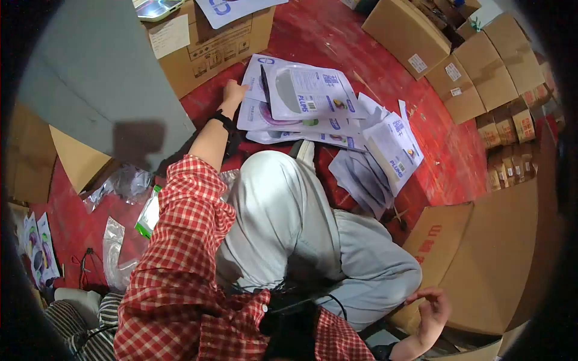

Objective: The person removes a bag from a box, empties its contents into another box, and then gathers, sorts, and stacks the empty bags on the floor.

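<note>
My left hand [234, 94] is stretched forward to the left edge of a pile of white-and-purple printed bags, its fingers closed at that edge and partly hidden. The uppermost bag [319, 84] has a clear oval window and the word PLUMS. To its right more bags lie fanned out, one PLUMS bag [394, 147] tilted on top. My right hand [432, 310] hangs beside my knee, near an open cardboard box [487, 259]. Its fingers are loosely curled and apart, with nothing in them.
A carton [208, 48] stands beyond my left hand, beside a grey panel [102, 78]. Several cartons [481, 66] line the far right. Clear plastic wrapping [114, 246] and a green-edged packet [149, 213] lie on the red floor. More printed bags [42, 249] are at far left.
</note>
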`<state>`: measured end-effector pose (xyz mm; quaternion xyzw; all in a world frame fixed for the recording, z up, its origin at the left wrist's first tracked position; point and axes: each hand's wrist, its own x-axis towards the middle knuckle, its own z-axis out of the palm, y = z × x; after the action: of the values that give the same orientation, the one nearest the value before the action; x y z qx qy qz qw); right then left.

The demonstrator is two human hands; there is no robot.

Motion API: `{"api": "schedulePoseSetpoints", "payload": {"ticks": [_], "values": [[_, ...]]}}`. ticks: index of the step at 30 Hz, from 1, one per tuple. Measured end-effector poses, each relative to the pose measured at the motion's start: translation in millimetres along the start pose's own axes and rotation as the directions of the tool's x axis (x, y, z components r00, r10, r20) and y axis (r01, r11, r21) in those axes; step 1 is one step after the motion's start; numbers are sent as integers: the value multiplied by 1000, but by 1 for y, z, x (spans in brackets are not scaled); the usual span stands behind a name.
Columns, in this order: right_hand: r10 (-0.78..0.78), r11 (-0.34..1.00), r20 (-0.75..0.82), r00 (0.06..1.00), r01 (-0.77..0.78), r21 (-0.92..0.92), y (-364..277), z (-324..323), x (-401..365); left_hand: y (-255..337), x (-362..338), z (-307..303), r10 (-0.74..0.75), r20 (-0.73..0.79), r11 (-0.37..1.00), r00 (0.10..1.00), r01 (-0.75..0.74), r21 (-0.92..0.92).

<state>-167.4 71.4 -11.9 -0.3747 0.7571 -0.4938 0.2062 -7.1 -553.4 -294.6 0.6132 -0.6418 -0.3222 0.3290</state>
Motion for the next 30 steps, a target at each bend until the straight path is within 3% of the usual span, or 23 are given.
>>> {"api": "schedulePoseSetpoints", "payload": {"ticks": [1, 4, 7, 11, 14, 15, 19, 22, 24, 26, 28, 30], "values": [[10, 1000, -10, 1000, -10, 3, 0, 1, 0, 1, -2, -3, 23, -54, 1000, 998, -22, 21], [21, 999, -22, 1000, -21, 27, -3, 4, 6, -17, 22, 9, 23, 36, 999, 999, -24, 42], [84, 996, -75, 994, -82, 35, -4, 5, 18, -12, 8, 10, -189, 385, 864, 903, 339, -373], [49, 997, 3, 999, -49, 51, 5, -3, 25, 39, -56, -37, -156, 560, 939, 814, 298, -170], [75, 994, 64, 995, -80, 69, 8, -11, 27, 34, -83, -37, -19, 657, 956, 754, 206, -208], [90, 992, 86, 992, -97, 85, 9, -15, 27, 38, -91, -36, -61, 694, 946, 718, 262, -188], [104, 985, 124, 987, -120, 124, 15, -17, 25, 45, -98, -35, -146, 656, 971, 741, 235, -50], [107, 990, 154, 982, -119, 73, 9, -13, 25, 37, -78, -23, -81, 460, 997, 884, 69, 43], [123, 990, 145, 982, -131, 47, 10, -12, 26, 19, -60, -5, -26, 378, 994, 925, 65, -90], [134, 989, 128, 983, -140, 37, 16, -12, 26, 50, -85, -21, -154, 427, 901, 891, 304, -309], [136, 989, 94, 986, -140, 45, 23, -15, 27, 56, -77, -19, -185, 405, 901, 895, 319, -293], [155, 986, 63, 986, -158, 47, 25, -15, 26, 41, -56, -5, -46, 540, 832, 840, 331, -444]]}}
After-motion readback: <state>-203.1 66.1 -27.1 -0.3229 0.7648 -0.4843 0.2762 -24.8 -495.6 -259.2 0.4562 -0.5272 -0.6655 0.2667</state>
